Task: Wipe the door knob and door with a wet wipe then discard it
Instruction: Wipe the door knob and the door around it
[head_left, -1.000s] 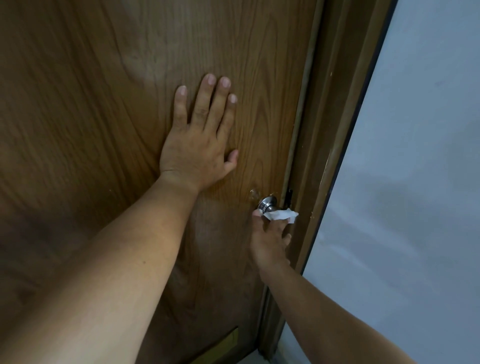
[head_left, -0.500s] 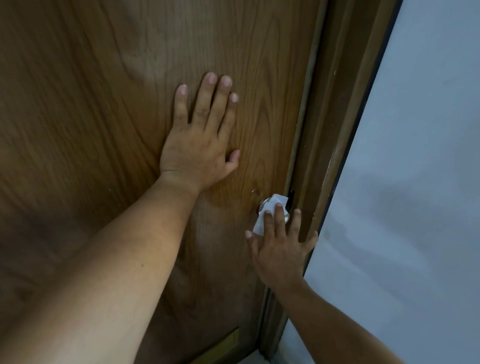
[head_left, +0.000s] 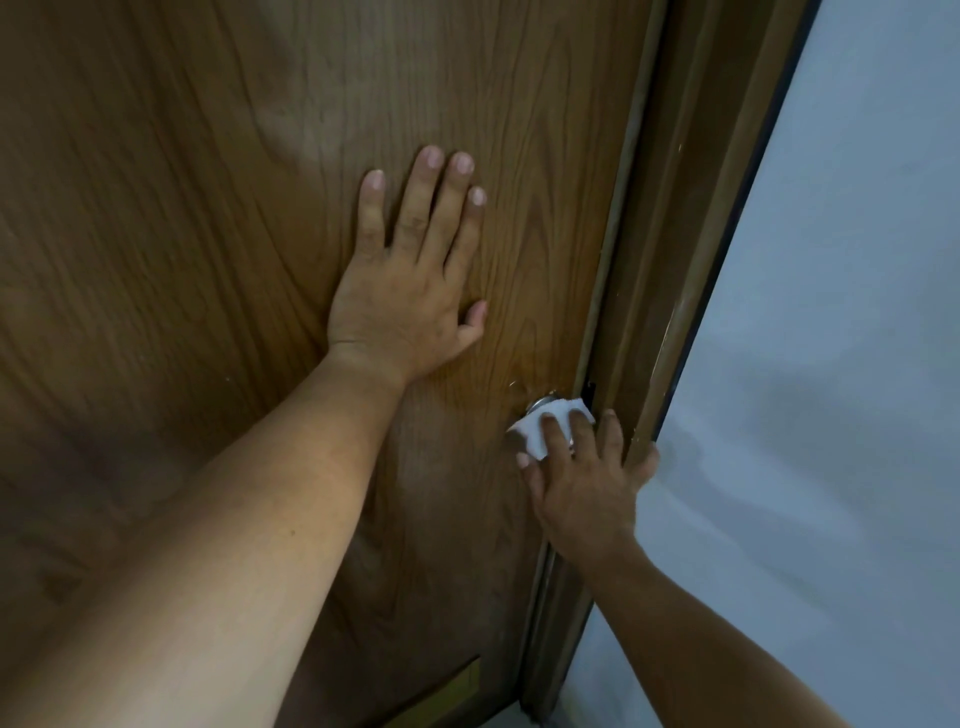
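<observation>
A brown wood-grain door (head_left: 208, 260) fills the left of the view. Its silver knob (head_left: 540, 402) sits near the right edge, mostly covered by a white wet wipe (head_left: 540, 428). My right hand (head_left: 587, 488) presses the wipe onto the knob, fingers spread over it. My left hand (head_left: 410, 280) lies flat on the door above and left of the knob, fingers apart, holding nothing.
The brown door frame (head_left: 685, 260) runs along the right of the door. A pale grey-blue wall (head_left: 831, 364) stands beyond it. A yellowish strip (head_left: 457, 691) shows low on the door near the floor.
My right hand rose from under the knob and laid the wipe over it, fingers now spread on top. My left hand stayed flat on the door.
</observation>
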